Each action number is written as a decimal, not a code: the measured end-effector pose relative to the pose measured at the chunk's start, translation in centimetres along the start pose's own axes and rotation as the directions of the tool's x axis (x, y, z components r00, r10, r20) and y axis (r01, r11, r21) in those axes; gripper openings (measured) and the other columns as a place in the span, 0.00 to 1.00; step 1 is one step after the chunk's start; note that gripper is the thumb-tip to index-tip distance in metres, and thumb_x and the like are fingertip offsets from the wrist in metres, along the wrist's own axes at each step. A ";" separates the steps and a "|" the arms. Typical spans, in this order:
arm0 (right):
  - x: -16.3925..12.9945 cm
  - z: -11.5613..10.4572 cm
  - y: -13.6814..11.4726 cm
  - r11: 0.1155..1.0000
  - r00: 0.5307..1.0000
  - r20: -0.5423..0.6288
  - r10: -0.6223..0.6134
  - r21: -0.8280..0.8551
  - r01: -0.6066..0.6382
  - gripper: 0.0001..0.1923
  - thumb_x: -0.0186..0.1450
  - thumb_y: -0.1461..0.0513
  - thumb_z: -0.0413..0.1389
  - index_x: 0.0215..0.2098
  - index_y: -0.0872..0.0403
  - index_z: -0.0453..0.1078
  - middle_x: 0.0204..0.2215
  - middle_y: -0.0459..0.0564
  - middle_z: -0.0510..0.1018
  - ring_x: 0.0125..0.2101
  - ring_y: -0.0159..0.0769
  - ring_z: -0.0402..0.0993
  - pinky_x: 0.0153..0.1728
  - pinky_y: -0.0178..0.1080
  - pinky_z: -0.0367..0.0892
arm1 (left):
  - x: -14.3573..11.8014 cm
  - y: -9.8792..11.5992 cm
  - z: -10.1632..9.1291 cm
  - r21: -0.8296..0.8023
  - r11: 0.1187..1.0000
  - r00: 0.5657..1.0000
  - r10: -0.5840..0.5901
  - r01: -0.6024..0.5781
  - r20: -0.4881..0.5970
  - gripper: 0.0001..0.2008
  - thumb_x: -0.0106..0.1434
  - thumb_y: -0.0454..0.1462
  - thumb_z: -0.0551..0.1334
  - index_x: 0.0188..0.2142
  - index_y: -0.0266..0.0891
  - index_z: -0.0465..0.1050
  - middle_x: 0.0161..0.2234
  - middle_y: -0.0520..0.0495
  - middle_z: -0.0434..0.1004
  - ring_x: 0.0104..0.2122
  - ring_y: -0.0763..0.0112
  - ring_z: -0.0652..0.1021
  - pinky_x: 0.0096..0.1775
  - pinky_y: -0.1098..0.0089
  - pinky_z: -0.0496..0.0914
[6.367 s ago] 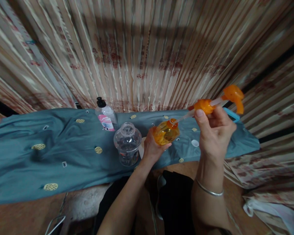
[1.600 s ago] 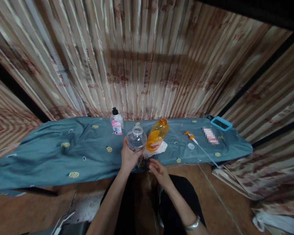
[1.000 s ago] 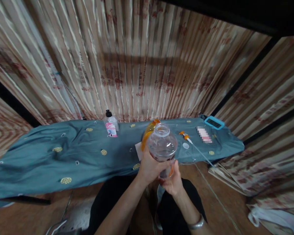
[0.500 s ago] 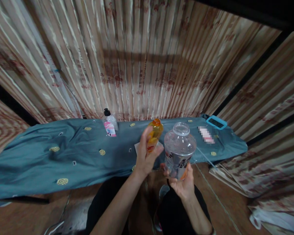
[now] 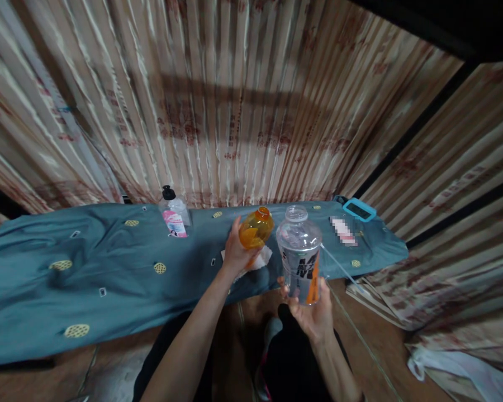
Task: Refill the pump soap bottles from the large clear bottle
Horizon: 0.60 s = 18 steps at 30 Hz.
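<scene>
My left hand is wrapped round an orange see-through bottle, which has no cap and leans a little to the right. Under it a crumpled white tissue lies on the cloth. My right hand grips the lower part of a large clear plastic bottle with a black and orange label. That bottle is upright, its mouth uncapped, held in front of the table's near edge. The two bottles are side by side, a small gap apart.
A teal cloth with yellow pineapple-like prints covers the narrow table. On it stand a pump bottle with a pink label and, at the right, a blue-framed item. A thin pale stick sticks out near the clear bottle. Curtains hang behind.
My left hand has closed round the orange bottle, which now tilts more to the right. The clear bottle has turned so its label shows more. The view has shifted slightly right.
</scene>
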State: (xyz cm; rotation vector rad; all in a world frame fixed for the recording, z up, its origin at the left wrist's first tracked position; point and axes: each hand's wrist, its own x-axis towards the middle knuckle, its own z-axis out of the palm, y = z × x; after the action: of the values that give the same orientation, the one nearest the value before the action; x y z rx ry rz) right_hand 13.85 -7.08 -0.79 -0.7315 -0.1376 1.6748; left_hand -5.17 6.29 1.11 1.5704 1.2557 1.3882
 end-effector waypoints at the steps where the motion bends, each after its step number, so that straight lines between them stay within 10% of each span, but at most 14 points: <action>1: 0.0 -0.1 0.0 1.000 1.000 -0.009 -0.007 -0.004 0.007 0.36 0.41 0.49 0.77 0.43 0.58 0.79 0.39 0.62 0.85 0.31 0.38 0.83 0.26 0.27 0.75 | -0.1 0.0 0.0 0.032 0.999 1.000 0.007 -0.006 -0.008 0.42 0.43 0.36 0.75 0.58 0.41 0.66 0.55 0.40 0.77 0.55 0.51 0.77 0.58 0.49 0.71; 6: 0.2 -0.3 0.0 0.999 0.999 -0.032 -0.021 -0.035 0.020 0.31 0.43 0.49 0.77 0.40 0.57 0.80 0.38 0.60 0.86 0.31 0.40 0.84 0.27 0.30 0.77 | -0.6 0.5 -0.3 0.090 0.995 0.998 0.040 -0.035 -0.055 0.29 0.46 0.36 0.74 0.49 0.42 0.73 0.48 0.44 0.80 0.51 0.53 0.79 0.55 0.51 0.73; 18: 0.3 -0.3 0.3 0.997 0.997 -0.065 -0.042 -0.071 0.037 0.33 0.41 0.48 0.77 0.40 0.57 0.80 0.35 0.58 0.86 0.29 0.40 0.83 0.23 0.29 0.74 | -0.5 0.2 -2.0 0.100 0.992 0.995 0.082 -0.076 -0.057 0.33 0.47 0.34 0.74 0.53 0.42 0.68 0.51 0.45 0.79 0.52 0.56 0.79 0.55 0.55 0.74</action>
State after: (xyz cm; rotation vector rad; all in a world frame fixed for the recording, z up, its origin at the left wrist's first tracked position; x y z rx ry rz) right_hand 13.77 -7.02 -1.29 -0.8313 -0.1634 1.6130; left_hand -7.09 5.51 1.51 1.6720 1.3283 1.4534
